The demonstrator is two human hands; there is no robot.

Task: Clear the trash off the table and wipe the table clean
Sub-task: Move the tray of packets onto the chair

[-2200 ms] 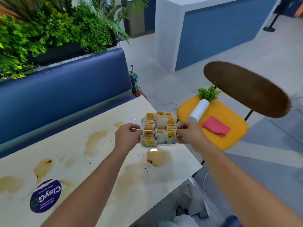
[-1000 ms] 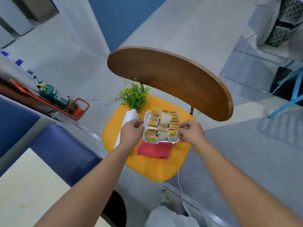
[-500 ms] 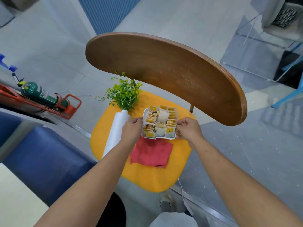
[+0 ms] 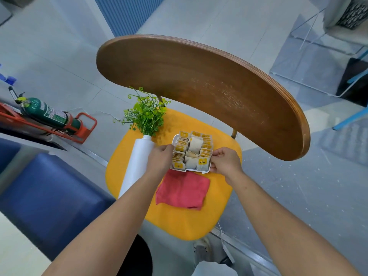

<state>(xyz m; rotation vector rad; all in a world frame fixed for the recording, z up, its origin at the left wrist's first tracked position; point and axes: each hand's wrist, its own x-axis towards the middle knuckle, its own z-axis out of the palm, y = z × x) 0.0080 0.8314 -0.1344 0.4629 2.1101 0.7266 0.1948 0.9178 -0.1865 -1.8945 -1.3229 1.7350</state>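
A white tray of tea bags (image 4: 192, 153) with yellow labels is held low over the yellow chair seat (image 4: 179, 222). My left hand (image 4: 159, 159) grips its left edge and my right hand (image 4: 225, 160) grips its right edge. A red cloth (image 4: 182, 191) lies flat on the seat just in front of the tray. A white vase (image 4: 137, 166) with a green plant (image 4: 146, 114) lies on its side on the seat, left of the tray. A corner of the pale table (image 4: 14, 253) shows at the bottom left.
The chair's brown wooden backrest (image 4: 203, 90) curves above the seat. A blue bench (image 4: 49, 198) sits to the left. A green fire extinguisher (image 4: 46, 115) in a red stand lies on the grey floor at the left. A white bag (image 4: 214, 268) is at the bottom edge.
Both hands carried the tea bag tray from above the stained table over to the yellow chair, then lowered it toward the seat behind the red cloth. The view swung right, away from the table.
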